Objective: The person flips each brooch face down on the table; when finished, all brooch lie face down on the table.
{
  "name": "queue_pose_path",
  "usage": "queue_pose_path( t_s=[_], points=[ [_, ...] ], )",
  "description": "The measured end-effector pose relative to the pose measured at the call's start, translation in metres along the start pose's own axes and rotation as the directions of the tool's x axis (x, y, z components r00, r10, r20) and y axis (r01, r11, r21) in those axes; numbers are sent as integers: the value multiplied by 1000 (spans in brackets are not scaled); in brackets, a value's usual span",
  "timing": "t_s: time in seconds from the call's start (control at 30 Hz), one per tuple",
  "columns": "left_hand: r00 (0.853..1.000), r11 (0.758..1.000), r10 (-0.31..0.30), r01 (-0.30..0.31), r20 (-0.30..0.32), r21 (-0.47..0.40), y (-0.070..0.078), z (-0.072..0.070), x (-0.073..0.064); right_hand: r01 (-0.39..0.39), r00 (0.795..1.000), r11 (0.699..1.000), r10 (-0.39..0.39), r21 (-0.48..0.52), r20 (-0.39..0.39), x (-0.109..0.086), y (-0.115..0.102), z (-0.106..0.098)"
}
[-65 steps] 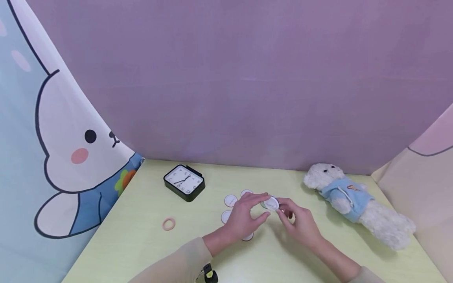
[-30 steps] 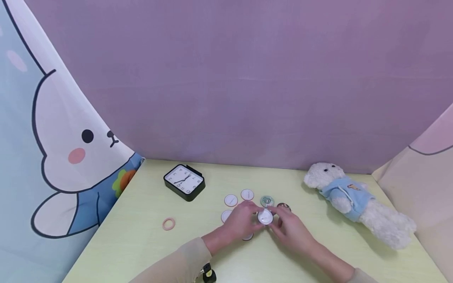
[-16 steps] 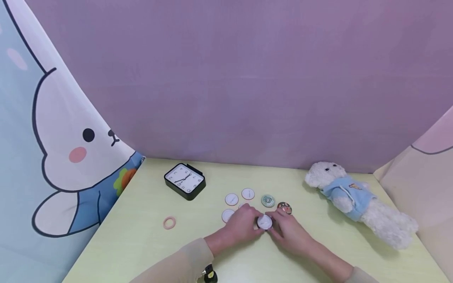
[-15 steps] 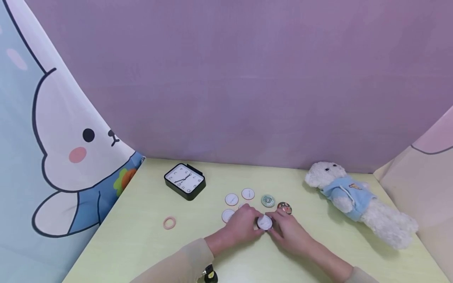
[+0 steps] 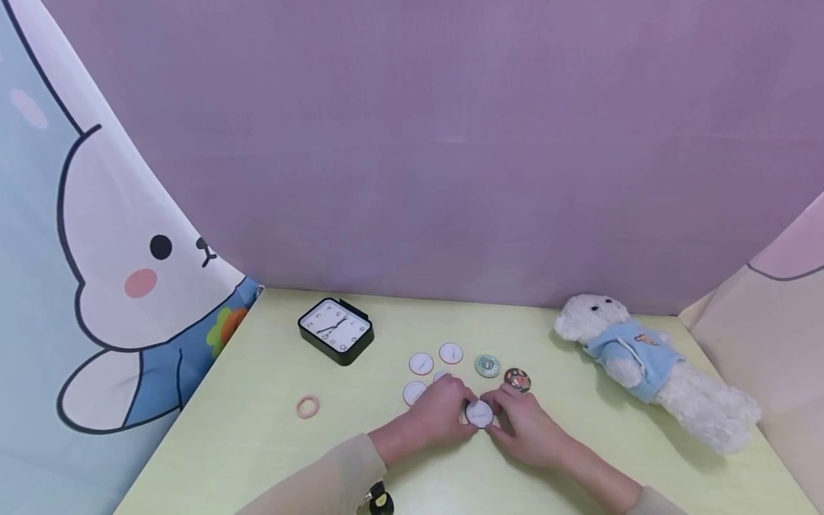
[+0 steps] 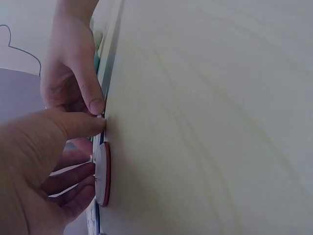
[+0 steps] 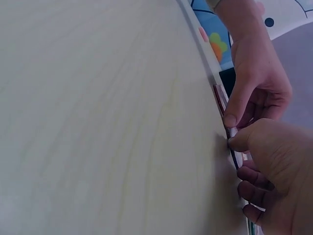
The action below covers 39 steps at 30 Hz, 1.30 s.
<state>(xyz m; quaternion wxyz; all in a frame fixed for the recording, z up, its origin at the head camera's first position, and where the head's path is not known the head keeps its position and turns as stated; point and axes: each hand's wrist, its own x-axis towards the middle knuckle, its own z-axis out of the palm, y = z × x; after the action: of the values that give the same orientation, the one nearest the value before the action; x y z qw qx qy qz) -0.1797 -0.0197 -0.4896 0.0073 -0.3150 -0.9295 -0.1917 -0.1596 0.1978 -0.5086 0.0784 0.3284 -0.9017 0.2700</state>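
Observation:
Low at the table's middle, a round button badge [image 5: 479, 414] lies with its white back up and a dark rim showing. My left hand [image 5: 439, 411] pinches its left side between thumb and fingers. On the opposite side my right hand [image 5: 529, 427] pinches it too, and the two thumbs nearly meet at the near edge. In the left wrist view, a red-edged badge [image 6: 102, 174] lies by the left hand's lower fingers. Behind the hands are more white-backed badges [image 5: 421, 363], a green badge [image 5: 487, 365] with a picture, and a dark patterned badge [image 5: 518, 380].
A black-framed clock [image 5: 336, 331] lies face up at the back left, with a pink ring [image 5: 307, 406] nearer the front. A white plush bear [image 5: 650, 372] in a blue hoodie lies on the right. A purple cloth backdrop [image 5: 450, 157] rises behind the table [image 5: 212, 458].
The held badge has come down and toward me, from beside the green badge to the table's near middle. The right hand moved with it; the green and dark badges came into sight.

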Motion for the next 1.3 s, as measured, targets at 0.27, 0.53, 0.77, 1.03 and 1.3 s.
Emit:
queue_pose_path(
  t_s=[0.27, 0.53, 0.77, 1.03, 1.3],
  points=[
    [994, 993, -98, 100, 44, -66, -9, -28, 15, -133, 991, 991, 133, -4, 8, 25, 11, -40],
    [991, 990, -136, 136, -2, -48, -15, -21, 50, -157, 987, 979, 161, -129, 24, 58, 33, -49],
    [987, 987, -156, 154, -37, -51, -11, -2, 67, -180, 982, 969, 187, -168, 27, 69, 37, -34],
    [982, 981, -186, 184, -28, -55, -11, 1, 67, -194, 979, 968, 201, -158, 25, 67, 35, -27],
    [977, 979, -170, 153, -125, -137, -16, -1, 67, -232, 973, 969, 229, -86, -36, 60, 40, -27]
  ],
)
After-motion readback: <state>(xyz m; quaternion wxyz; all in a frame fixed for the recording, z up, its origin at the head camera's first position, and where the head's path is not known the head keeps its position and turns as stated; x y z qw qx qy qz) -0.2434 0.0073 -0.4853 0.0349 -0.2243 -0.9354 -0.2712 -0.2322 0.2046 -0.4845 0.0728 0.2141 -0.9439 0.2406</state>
